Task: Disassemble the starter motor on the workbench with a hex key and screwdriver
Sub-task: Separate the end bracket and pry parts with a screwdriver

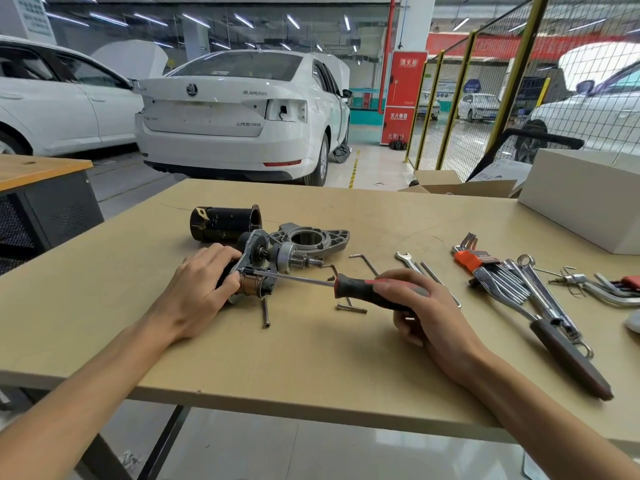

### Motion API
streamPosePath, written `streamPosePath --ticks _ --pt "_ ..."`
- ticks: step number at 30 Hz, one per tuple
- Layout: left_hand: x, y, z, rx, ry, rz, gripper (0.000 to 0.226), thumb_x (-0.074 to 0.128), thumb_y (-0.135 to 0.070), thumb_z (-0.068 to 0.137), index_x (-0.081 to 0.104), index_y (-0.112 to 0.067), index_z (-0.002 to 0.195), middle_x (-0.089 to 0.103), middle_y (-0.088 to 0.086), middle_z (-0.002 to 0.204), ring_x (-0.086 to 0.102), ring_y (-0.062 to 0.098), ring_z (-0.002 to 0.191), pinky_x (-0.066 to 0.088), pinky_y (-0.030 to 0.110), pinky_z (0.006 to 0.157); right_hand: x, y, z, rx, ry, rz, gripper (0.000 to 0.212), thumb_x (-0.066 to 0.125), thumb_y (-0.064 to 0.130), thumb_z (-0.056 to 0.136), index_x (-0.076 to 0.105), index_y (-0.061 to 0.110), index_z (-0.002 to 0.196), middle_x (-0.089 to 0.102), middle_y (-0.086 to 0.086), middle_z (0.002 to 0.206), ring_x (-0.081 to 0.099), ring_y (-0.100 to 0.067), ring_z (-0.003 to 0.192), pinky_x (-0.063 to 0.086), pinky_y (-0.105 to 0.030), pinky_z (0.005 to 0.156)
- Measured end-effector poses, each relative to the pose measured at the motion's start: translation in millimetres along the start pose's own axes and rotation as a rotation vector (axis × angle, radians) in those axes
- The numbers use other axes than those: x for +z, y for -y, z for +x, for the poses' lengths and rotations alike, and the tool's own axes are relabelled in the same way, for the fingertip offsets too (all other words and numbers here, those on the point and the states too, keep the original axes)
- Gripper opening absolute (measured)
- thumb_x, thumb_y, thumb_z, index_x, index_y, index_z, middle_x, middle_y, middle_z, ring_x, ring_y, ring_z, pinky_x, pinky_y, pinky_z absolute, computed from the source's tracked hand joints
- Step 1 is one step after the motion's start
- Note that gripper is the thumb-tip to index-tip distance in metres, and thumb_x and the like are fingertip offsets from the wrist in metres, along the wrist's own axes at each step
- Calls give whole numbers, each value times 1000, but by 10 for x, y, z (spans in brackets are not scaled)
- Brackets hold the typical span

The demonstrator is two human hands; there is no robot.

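Observation:
The partly stripped starter motor assembly [263, 261] lies on the workbench [311, 358], its copper commutator facing me. My left hand [204, 282] grips its left end and holds it down. My right hand [422, 306] grips the black-and-red handle of a screwdriver [360, 289], whose steel shaft runs left to a screw on the assembly's plate. The black cylindrical motor housing [225, 223] lies behind on its side. The grey aluminium nose housing [311, 239] sits to its right. A long bolt [265, 313] lies in front of the assembly.
Loose hex keys [363, 263] and a short bolt [351, 308] lie between my hands. A red-holder hex key set [474, 259], wrenches [540, 292] and a dark-handled tool [568, 358] lie at the right. A white box [585, 199] stands at the far right corner.

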State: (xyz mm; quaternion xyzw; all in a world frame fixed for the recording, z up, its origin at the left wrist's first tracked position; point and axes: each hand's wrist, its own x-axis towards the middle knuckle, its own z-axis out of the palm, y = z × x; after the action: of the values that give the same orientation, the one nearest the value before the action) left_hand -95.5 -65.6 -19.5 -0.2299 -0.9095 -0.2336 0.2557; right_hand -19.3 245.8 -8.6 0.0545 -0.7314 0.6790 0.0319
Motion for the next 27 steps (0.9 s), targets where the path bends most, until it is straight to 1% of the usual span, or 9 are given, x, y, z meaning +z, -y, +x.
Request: streamPosePath --ticks 2,5,7,12,15,18,22,25,27 --pt "3 -5 1 2 -5 -4 58 25 -53 83 59 -14 109 50 -5 93 45 17 89 26 30 77 5 -3 3 1 -7 12 41 77 48 68 71 19 96 60 -2 71 46 -15 50 32 -21 39" --pt "3 -6 -1 -1 -4 -3 58 25 -53 83 59 -14 109 50 -5 93 44 16 88 27 31 77 33 7 -21 22 2 -21 56 63 72 75 74 21 96 48 -3 56 40 -16 43 30 -21 36" --pt "3 -4 -2 0 -6 -3 58 25 -53 83 59 -15 109 50 -5 93 43 15 88 26 30 77 27 7 -23 22 2 -36 52 58 69 74 75 24 92 42 0 50 34 -14 40 27 -20 36" --pt "10 6 -1 5 -16 -14 54 26 -52 84 59 -17 109 49 -10 92 42 11 87 25 29 76 0 -6 10 -3 -1 -12 35 79 45 67 72 24 94 56 -3 62 41 -15 49 30 -20 39" --pt "16 15 -4 2 -21 -17 55 27 -53 84 59 -17 109 49 -11 93 42 9 88 25 29 77 16 -15 2 6 -5 -20 44 77 60 64 71 24 90 56 -4 63 44 -18 48 33 -23 38" --pt "18 19 -4 -17 -19 -16 58 27 -55 83 59 -16 111 50 -9 95 43 11 90 28 31 79 20 -28 -4 36 -21 -21 61 57 74 76 69 15 89 43 -2 50 38 -17 39 29 -20 35" --pt "21 15 -4 -35 -19 -18 59 28 -56 82 60 -16 112 52 -8 96 46 14 91 31 34 80 6 -22 9 19 -4 -28 43 72 63 72 72 24 89 46 0 52 41 -17 42 29 -21 37" --pt "20 5 -2 -38 -20 -19 58 28 -56 82 60 -16 111 51 -9 95 46 13 90 31 33 80 -11 -25 20 -14 5 28 42 79 50 59 73 23 91 62 -4 71 44 -16 50 32 -22 39" --pt "19 2 -5 -41 -21 -19 59 28 -56 82 60 -16 112 51 -9 95 46 13 90 31 33 80 -4 -20 13 -6 9 47 42 80 49 61 72 21 91 63 -6 75 45 -16 51 33 -23 40"
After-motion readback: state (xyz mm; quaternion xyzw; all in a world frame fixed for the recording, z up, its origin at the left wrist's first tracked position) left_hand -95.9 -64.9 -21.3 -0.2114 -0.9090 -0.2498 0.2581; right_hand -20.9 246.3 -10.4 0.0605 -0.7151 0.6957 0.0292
